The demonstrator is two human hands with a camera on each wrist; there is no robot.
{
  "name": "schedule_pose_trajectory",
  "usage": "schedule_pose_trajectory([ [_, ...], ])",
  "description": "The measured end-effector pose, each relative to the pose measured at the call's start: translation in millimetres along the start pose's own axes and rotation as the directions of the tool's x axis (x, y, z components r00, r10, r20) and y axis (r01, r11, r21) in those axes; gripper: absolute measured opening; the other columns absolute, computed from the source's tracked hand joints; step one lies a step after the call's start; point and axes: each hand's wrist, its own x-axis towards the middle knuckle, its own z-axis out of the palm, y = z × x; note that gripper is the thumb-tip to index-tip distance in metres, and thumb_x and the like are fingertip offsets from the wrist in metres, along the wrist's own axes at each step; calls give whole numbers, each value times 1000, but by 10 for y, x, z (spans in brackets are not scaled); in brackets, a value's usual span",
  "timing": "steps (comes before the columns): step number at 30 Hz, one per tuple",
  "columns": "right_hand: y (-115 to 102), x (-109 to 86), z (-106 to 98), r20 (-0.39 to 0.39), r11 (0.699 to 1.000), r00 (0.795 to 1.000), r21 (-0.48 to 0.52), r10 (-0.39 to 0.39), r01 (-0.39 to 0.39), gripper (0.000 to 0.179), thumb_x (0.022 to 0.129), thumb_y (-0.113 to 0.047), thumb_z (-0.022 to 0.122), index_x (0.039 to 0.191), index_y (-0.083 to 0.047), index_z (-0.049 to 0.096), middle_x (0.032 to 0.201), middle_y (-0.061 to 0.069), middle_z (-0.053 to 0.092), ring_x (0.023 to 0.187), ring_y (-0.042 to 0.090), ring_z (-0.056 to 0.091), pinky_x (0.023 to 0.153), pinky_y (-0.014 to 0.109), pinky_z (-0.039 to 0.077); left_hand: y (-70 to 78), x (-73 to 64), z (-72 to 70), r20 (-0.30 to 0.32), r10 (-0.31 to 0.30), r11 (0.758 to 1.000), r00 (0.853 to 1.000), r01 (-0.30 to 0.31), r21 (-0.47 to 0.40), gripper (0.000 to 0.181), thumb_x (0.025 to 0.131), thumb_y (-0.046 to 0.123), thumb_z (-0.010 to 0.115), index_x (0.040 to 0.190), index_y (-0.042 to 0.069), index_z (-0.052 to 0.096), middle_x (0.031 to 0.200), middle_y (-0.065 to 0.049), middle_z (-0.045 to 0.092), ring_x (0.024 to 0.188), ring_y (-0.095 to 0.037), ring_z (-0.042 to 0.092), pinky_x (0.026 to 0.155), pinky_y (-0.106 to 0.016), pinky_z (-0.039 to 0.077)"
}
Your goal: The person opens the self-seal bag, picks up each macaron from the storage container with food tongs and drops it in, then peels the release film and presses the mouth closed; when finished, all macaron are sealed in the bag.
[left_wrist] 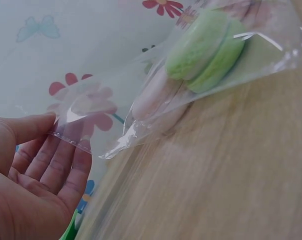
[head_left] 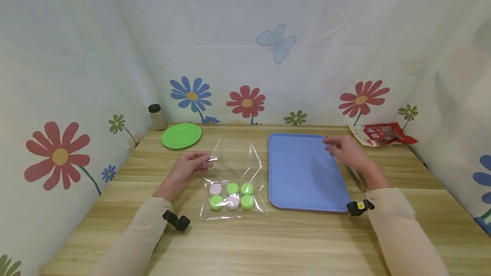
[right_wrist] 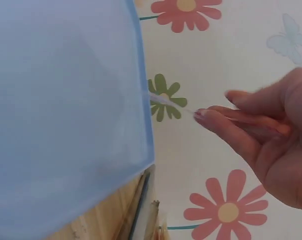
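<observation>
My left hand (head_left: 189, 167) pinches the upper left edge of a clear plastic bag (head_left: 238, 165) between thumb and fingers. Inside the bag's lower part sit several macarons, green ones (head_left: 247, 202) and pale pink ones (head_left: 232, 202), in two rows. In the left wrist view the thumb and fingers of the left hand (left_wrist: 46, 170) grip the film at its corner. Above the far right corner of the blue tray (head_left: 307, 173), my right hand (head_left: 349, 152) holds a thin, pale, see-through strip (right_wrist: 171, 101) at its fingertips. What kind of strip it is cannot be told.
A green plate (head_left: 182, 136) lies at the back left beside a jar with a black lid (head_left: 156, 117). The red and white food packet (head_left: 381, 134) is at the back right. Long thin items (right_wrist: 141, 205), partly hidden in the head view, lie along the tray's right side.
</observation>
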Motion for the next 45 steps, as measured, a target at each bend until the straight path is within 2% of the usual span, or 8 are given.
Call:
schedule_pose_trajectory([
  [9,47,46,68,-60,999,997,-2,54,-54,22,87,16,56,107,16,67,96,28,69,85,34,70,74,42,59,5,2,-9,5,-15,1000,1000,15,-11,43,98,12,66,131,-12,55,104,-9,74,98,-22,72,89,-33,56],
  [15,27,26,50,24,997,997,-28,-77,78,35,94,10,54,128,8,62,139,28,53,134,46,44,81,45,48,32,-6,4,21,-12,1000,1000,12,-2,45,98,13,66,133,-13,54,103,-6,74,95,-19,72,89,-33,57],
  [22,12,34,77,-53,990,993,96,-102,107,33,100,8,49,131,10,59,130,27,61,108,42,64,90,45,54,42,-13,13,32,2,1000,999,-1,-23,43,98,11,66,131,-15,53,99,-4,75,95,-20,73,89,-34,57],
  [29,27,49,112,-67,990,996,130,-51,60,36,92,9,64,128,7,62,148,27,45,128,46,51,96,55,49,39,-19,16,33,5,1000,999,-5,-25,39,98,9,65,128,-14,56,98,-4,75,100,-26,72,86,-32,57],
  [33,55,46,125,-68,981,997,193,-26,39,29,98,6,57,126,6,64,142,25,53,82,35,69,59,37,58,47,-22,27,33,7,1000,999,-6,-28,32,97,9,66,123,-10,61,98,-5,75,102,-30,71,86,-32,58],
  [36,59,40,112,-60,982,997,183,-43,53,31,97,10,50,123,3,66,142,21,55,47,20,48,43,28,44,48,-20,35,35,1,1000,999,0,-20,35,98,9,66,126,-12,59,98,-4,75,107,-35,68,87,-33,57],
  [42,62,41,78,69,985,990,137,-120,109,45,89,12,60,131,-2,63,160,16,32,128,40,53,63,26,52,46,-17,43,35,-13,1000,999,13,-2,44,98,9,66,131,-16,53,100,-4,75,114,-40,63,90,-34,56],
  [45,45,42,94,49,978,998,203,-50,39,36,95,0,66,130,1,62,138,20,58,116,37,63,72,28,57,46,-18,41,38,-13,1000,999,14,-5,45,97,10,67,131,-16,52,101,-5,75,111,-36,66,89,-34,56],
])
